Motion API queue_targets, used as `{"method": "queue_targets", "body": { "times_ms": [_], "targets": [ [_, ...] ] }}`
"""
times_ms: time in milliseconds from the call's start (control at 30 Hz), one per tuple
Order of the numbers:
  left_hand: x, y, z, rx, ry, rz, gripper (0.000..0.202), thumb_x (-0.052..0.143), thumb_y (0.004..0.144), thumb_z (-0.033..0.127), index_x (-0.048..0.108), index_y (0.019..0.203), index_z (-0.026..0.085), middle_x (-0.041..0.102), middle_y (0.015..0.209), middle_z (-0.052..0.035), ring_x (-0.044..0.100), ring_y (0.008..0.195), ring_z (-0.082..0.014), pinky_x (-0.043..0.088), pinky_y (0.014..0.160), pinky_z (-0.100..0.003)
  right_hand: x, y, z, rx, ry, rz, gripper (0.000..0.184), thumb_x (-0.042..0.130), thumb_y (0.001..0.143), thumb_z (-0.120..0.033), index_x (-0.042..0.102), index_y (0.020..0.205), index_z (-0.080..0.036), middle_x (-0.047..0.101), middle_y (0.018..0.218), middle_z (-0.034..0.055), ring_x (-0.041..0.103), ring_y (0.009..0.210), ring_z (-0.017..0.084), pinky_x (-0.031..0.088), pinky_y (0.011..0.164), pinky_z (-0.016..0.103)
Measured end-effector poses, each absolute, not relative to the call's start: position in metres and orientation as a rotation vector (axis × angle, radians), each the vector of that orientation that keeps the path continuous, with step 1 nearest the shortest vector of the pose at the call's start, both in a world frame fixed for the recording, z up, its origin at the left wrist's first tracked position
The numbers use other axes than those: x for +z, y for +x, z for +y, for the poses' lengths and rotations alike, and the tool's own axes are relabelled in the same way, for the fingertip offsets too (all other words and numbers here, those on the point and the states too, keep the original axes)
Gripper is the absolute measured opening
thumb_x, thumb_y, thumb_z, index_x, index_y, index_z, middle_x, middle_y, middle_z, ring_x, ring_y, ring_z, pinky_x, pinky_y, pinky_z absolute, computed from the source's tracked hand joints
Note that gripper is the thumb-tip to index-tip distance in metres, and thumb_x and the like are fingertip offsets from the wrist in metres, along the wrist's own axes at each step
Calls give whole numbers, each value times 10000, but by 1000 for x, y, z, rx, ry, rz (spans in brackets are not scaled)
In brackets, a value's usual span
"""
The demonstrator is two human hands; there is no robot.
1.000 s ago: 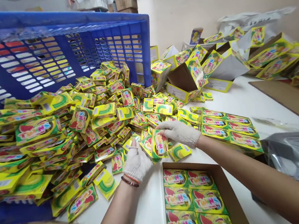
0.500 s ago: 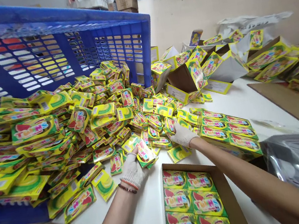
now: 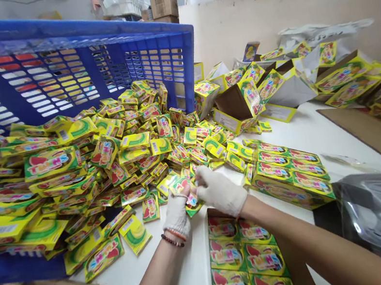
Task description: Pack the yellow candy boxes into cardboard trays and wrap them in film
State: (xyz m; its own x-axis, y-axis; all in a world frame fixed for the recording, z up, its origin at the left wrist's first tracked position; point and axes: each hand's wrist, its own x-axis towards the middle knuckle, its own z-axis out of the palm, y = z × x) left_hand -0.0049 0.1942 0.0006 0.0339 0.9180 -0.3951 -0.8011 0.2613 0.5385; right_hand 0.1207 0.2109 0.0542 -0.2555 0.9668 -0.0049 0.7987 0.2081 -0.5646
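While the left hand (image 3: 177,217) and right hand (image 3: 220,191) closed together on a small yellow TWINS box (image 3: 193,204), its long axis ran from 11 to 5 o'clock, the right hand covering more of it, above a packed carton (image 3: 297,263) at 6 o'clock.

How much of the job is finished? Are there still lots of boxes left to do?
Some looks done: TWINS boxes sit in neat rows in a cardboard tray. In hand: the left hand and right hand, in white gloves, hold a yellow box between them. Still left: a big loose heap of boxes beside the tilted blue crate, so probably most.
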Motion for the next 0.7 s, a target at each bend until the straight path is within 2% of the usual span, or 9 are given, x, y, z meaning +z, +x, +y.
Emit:
{"method": "queue_targets", "body": {
  "times_ms": [33,67,133,233,300,400,500,600,700],
  "targets": [
    [-1,-10,192,1345,172,827,392,751,738,136,631,1111,143,745,919,-73,723,785,-182,605,751,-294,52,128,217,608,-1659,-2157,133,513,868,-252,504,995,-217,627,857,21,567,752,148,403,680,255],
    [-1,-15,190,1349,152,891,339,726,758,130,640,1087,134,744,906,-74,720,753,-180,610,708,-293,48,139,225,540,-1689,-2199,170,478,864,-175,518,1026,-207,638,917,44,583,820,155,416,729,259],
    [3,-25,187,1314,107,967,255,673,810,156,653,1063,131,742,896,-76,715,718,-186,617,665,-317,41,162,240,423,-1786,-2392,363,492,777,-60,537,1119,-177,633,1073,106,593,955,188,425,809,281],
    [13,-34,184,1238,49,915,231,596,878,240,657,1080,146,741,890,-73,717,734,-205,623,685,-374,31,184,252,429,-1862,-2720,559,588,669,-68,539,1222,-134,587,1224,180,598,1038,256,444,818,308],
    [18,-36,183,1222,9,888,251,542,911,276,655,1092,145,739,873,-78,716,735,-210,621,693,-380,27,181,252,473,-1825,-2788,457,577,733,-152,583,1190,-136,626,1182,167,614,1025,257,451,803,301],
    [17,-37,179,1261,-28,888,254,520,924,266,653,1099,139,729,801,-66,698,654,-176,612,669,-327,23,159,244,531,-1751,-2827,299,505,827,-217,669,1074,-180,696,1055,114,643,967,228,450,768,278],
    [5,-39,169,1294,-47,908,262,561,912,300,645,1122,169,709,740,-33,673,587,-150,604,643,-303,19,133,239,579,-1681,-2918,258,594,769,-222,709,999,-194,720,995,113,661,901,237,445,709,280],
    [-4,-42,158,1344,-87,925,288,580,905,360,631,1146,211,719,784,-21,690,648,-159,604,654,-314,21,124,239,544,-1639,-2980,226,632,734,-186,726,939,-174,720,949,141,664,855,259,433,674,296],
    [-3,-46,156,1376,-87,946,337,590,893,423,627,1158,218,728,822,-21,698,694,-166,604,683,-323,42,133,240,412,-1582,-2993,198,615,769,-200,732,927,-178,703,956,146,642,880,270,416,691,311]
  ]
}}
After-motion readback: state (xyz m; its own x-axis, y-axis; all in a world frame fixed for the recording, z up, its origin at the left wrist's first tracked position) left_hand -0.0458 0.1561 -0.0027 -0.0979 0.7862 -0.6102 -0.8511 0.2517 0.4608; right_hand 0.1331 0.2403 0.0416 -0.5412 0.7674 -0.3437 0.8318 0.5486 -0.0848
